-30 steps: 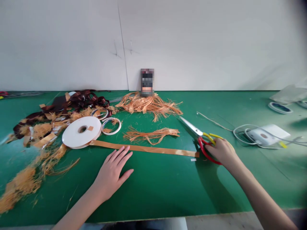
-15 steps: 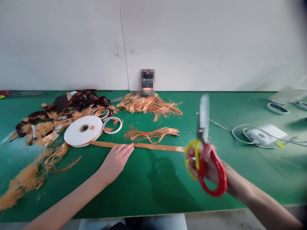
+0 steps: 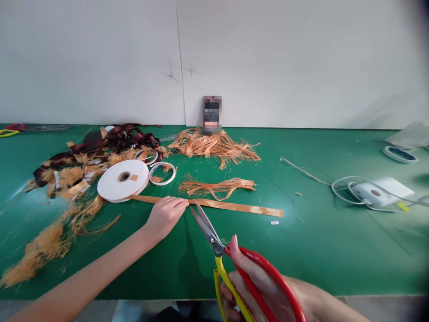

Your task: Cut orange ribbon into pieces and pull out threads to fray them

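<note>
The right hand (image 3: pixel 258 286) is grasping red-and-yellow-handled scissors (image 3: pixel 209 235) through their loops above the counter's near edge, blades slightly parted and pointing toward the orange tape strip (image 3: pixel 234 206), tips just below it. The left hand (image 3: pixel 166 217) is resting unclenched on that strip, which is lying flat across the green counter (image 3: pixel 321 250) and running from the white tape roll (image 3: pixel 122 181). Farther back, shredded orange fibres (image 3: pixel 214 145) are lying heaped near the wall (image 3: pixel 284 58).
</note>
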The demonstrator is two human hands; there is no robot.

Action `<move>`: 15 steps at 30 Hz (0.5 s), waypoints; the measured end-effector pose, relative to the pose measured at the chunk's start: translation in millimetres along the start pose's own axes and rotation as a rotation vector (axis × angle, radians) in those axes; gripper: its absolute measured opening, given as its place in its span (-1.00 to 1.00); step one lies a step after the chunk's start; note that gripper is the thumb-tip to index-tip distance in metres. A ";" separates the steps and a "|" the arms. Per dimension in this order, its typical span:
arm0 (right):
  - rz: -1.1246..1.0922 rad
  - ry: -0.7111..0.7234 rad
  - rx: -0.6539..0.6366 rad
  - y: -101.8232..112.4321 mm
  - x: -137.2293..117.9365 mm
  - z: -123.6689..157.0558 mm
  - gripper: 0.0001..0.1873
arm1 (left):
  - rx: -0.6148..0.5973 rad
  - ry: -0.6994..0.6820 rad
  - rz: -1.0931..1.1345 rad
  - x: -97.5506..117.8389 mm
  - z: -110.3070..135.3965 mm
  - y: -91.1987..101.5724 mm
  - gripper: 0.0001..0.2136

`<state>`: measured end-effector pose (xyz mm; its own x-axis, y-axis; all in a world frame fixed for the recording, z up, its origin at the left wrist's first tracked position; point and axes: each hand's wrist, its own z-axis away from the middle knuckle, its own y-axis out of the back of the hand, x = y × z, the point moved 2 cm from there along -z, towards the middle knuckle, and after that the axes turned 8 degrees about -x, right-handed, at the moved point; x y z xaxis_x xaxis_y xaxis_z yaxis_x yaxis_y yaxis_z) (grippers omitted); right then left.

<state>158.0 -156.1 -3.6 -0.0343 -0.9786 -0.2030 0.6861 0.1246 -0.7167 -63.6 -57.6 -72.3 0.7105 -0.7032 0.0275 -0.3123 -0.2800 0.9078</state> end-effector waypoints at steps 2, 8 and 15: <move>-0.001 0.039 0.037 -0.9 3.4 -2.5 -0.34 | 0.021 -0.005 0.006 -0.2 1.1 0.3 -0.75; -0.023 0.045 0.089 0.4 11.4 -20.8 -0.18 | 0.004 -0.082 -0.023 2.8 1.4 4.5 -0.73; -0.040 -0.018 0.110 -16.6 0.0 -32.2 -0.18 | 0.012 -0.104 0.010 4.7 4.3 7.0 -0.77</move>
<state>123.2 -152.9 -13.2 -0.0515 -0.9853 -0.1630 0.7598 0.0673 -0.6467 -65.2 -65.7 -67.6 0.6379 -0.7701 -0.0078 -0.3273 -0.2802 0.9024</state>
